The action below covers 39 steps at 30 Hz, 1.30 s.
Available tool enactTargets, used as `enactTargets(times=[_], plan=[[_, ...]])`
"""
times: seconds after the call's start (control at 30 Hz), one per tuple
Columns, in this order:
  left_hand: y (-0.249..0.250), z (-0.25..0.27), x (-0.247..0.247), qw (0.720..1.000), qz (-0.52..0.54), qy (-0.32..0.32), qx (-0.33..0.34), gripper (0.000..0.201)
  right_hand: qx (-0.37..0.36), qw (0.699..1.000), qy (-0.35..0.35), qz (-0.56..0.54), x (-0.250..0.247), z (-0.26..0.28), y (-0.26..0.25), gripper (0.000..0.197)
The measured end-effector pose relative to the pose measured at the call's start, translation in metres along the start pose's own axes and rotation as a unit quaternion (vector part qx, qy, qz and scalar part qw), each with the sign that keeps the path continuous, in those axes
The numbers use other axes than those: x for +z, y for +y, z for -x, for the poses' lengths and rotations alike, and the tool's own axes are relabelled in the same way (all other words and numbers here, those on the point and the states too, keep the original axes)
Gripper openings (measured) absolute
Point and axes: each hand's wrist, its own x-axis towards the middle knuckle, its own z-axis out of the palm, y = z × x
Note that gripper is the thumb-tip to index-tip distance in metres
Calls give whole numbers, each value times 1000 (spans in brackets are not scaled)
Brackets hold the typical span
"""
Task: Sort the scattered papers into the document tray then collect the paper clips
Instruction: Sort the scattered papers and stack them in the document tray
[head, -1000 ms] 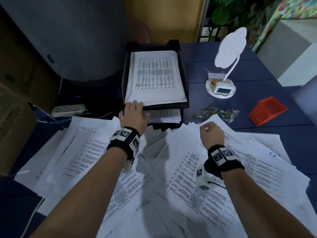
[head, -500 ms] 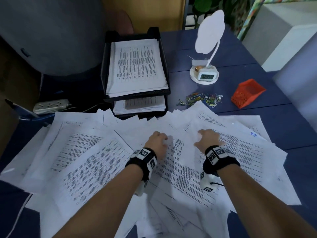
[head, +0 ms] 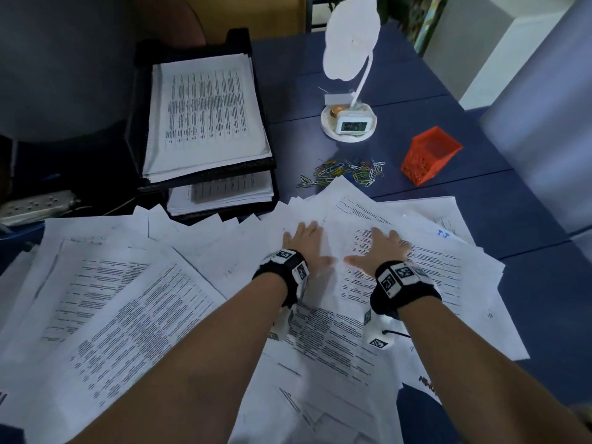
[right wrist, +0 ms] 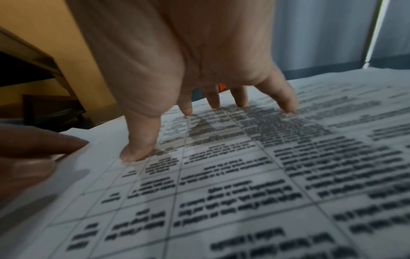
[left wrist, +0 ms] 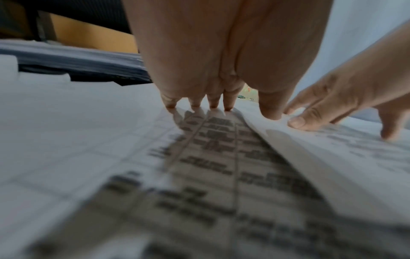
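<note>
Printed white papers (head: pixel 128 299) lie scattered in an overlapping heap over the near half of the blue desk. Both hands rest flat on sheets in the middle of the heap. My left hand (head: pixel 304 243) has straight fingers whose tips press the paper (left wrist: pixel 210 143). My right hand (head: pixel 386 248) is spread, fingertips (right wrist: pixel 240 103) and thumb touching a printed table sheet (right wrist: pixel 221 175). The black two-tier document tray (head: pixel 137 100) stands at the back left with paper stacks in both tiers. Coloured paper clips (head: pixel 346 171) lie in a loose pile behind the heap.
An orange mesh holder (head: pixel 427 155) lies tipped on its side right of the clips. A white desk lamp with a clock base (head: pixel 349 123) stands behind them. A power strip (head: pixel 35 205) sits at the far left. Bare blue desk (head: pixel 528 283) shows to the right.
My left hand left the tray's front edge and came down onto the heap. Both hands went from curled to flat and spread on the sheets, side by side. The view shifted closer.
</note>
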Motion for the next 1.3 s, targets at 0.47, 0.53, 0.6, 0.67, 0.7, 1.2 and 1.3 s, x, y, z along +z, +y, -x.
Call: enactTargets(times=[0.47, 0.53, 0.6, 0.67, 0.7, 1.2, 1.3], plan=[[-15, 12, -36, 945, 291, 151, 18, 14, -69, 988, 117, 73, -58, -7, -8, 49], [-31, 17, -42, 927, 342, 157, 16, 20, -96, 993, 63, 34, -66, -5, -15, 39], [-46, 24, -45, 884, 437, 165, -14, 18, -134, 991, 7, -2, -68, 1, -23, 39], [-60, 32, -44, 860, 483, 154, -61, 17, -175, 984, -29, 21, -64, 10, -32, 39], [-68, 36, -42, 865, 474, 145, -85, 18, -192, 979, -46, 43, -60, 15, -37, 37], [-102, 73, -9, 969, 154, 114, -157, 27, -201, 961, -113, 152, -13, 32, -44, 10], [-94, 75, -9, 969, 153, 102, -166, 36, -200, 965, -106, 136, -13, 34, -42, 22]])
